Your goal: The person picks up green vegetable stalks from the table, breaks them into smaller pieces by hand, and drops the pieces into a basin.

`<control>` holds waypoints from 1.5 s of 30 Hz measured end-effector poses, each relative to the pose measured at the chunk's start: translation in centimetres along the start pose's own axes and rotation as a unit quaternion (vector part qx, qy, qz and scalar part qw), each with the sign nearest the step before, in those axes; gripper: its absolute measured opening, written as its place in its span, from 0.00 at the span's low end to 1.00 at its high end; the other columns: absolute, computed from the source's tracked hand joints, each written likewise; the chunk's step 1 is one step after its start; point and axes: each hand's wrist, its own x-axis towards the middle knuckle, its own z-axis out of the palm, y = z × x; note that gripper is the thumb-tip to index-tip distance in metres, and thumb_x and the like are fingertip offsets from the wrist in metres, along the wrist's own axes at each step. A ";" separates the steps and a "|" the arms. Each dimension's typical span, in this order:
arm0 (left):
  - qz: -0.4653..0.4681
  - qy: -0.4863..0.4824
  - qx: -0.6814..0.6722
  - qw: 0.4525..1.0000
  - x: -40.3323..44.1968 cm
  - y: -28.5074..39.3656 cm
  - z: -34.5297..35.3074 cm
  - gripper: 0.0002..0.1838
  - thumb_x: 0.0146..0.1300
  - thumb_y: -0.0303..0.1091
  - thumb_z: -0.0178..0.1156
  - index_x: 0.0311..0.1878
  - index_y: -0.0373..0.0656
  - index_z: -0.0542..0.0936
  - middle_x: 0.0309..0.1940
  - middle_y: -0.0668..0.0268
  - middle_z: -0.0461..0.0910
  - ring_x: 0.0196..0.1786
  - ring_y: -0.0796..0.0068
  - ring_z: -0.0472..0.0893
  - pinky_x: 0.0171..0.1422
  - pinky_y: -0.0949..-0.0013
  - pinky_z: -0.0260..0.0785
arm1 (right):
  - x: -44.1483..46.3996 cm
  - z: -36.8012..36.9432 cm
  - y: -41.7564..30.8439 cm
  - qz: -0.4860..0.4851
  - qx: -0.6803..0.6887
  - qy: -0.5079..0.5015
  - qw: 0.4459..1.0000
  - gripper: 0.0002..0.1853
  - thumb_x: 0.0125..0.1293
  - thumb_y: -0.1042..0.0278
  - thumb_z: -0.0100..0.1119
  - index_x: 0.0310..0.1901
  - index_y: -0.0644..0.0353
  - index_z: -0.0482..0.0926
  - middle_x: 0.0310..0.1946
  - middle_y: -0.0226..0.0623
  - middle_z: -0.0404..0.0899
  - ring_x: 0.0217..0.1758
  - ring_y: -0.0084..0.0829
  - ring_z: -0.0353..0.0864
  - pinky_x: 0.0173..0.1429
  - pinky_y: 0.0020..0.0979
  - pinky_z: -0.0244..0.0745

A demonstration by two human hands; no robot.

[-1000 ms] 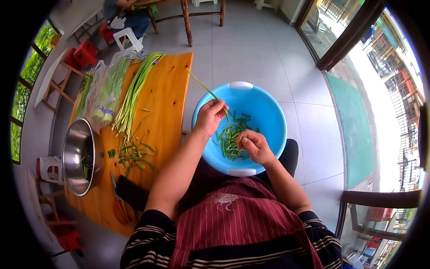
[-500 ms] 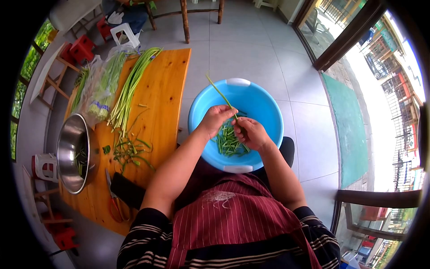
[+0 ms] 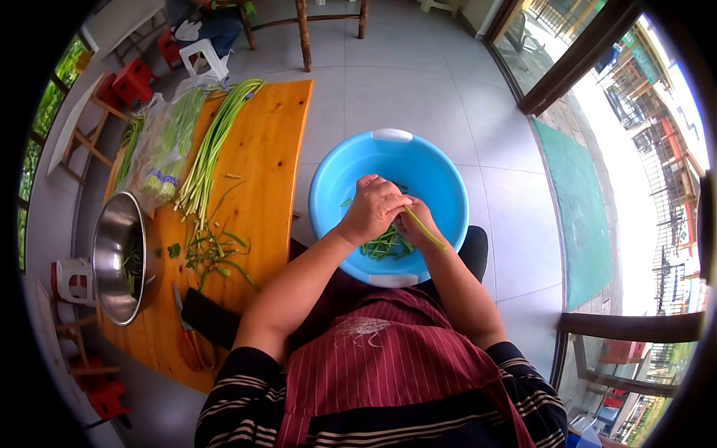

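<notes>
A long green garlic scape (image 3: 427,233) slants from my fingertips down over my right wrist. My left hand (image 3: 371,210) is closed, its thumb and fingers pinching near the upper end of the scape. Close against it, my right hand (image 3: 410,222) is also closed around the stalk, its fingers partly hidden behind the left. Both hands are above a light blue plastic basin (image 3: 323,187). Short cut pieces of green scape (image 3: 386,244) lie in the bottom of the basin, partly covered by my hands.
Left of me, a wooden table (image 3: 278,149) bears a bunch of long scapes (image 3: 216,142), bagged greens (image 3: 173,142), trimmed scraps (image 3: 213,250), a steel bowl (image 3: 153,257) and red-handled scissors (image 3: 188,340). A person (image 3: 216,30) sits at the back left. A doorway opens on the right.
The scape pointed up and away to the left; now it slants down to the right over my right wrist. My left hand has turned over and moved closer to my right hand.
</notes>
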 end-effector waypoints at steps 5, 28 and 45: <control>-0.315 0.053 -0.293 0.901 0.3 -0.4 -0.5 0.04 0.58 0.29 0.54 0.34 0.42 0.78 0.30 0.67 0.76 0.35 0.77 0.74 0.46 0.75 0.64 | -0.6 -0.4 0.9 -0.109 -0.173 -0.012 0.979 0.07 0.61 0.70 0.47 0.35 0.63 0.74 0.17 0.24 0.68 0.17 0.15 0.63 0.21 0.19 0.57; -0.487 0.006 -0.544 0.684 -0.2 -2.6 -0.8 0.11 0.57 0.34 0.56 0.41 0.40 0.76 0.36 0.69 0.76 0.39 0.79 0.72 0.45 0.74 0.62 | -1.5 1.0 -1.4 0.029 0.022 -0.077 0.996 0.10 0.63 0.64 0.44 0.33 0.60 0.73 0.21 0.26 0.68 0.21 0.17 0.64 0.24 0.17 0.58; -0.119 -0.072 -0.150 0.979 -0.4 0.2 0.4 0.07 0.53 0.28 0.59 0.36 0.44 0.78 0.29 0.69 0.77 0.38 0.71 0.75 0.47 0.69 0.65 | 0.5 -3.4 2.8 0.065 -0.018 0.023 0.997 0.09 0.62 0.67 0.45 0.38 0.60 0.73 0.24 0.28 0.71 0.23 0.17 0.68 0.25 0.18 0.62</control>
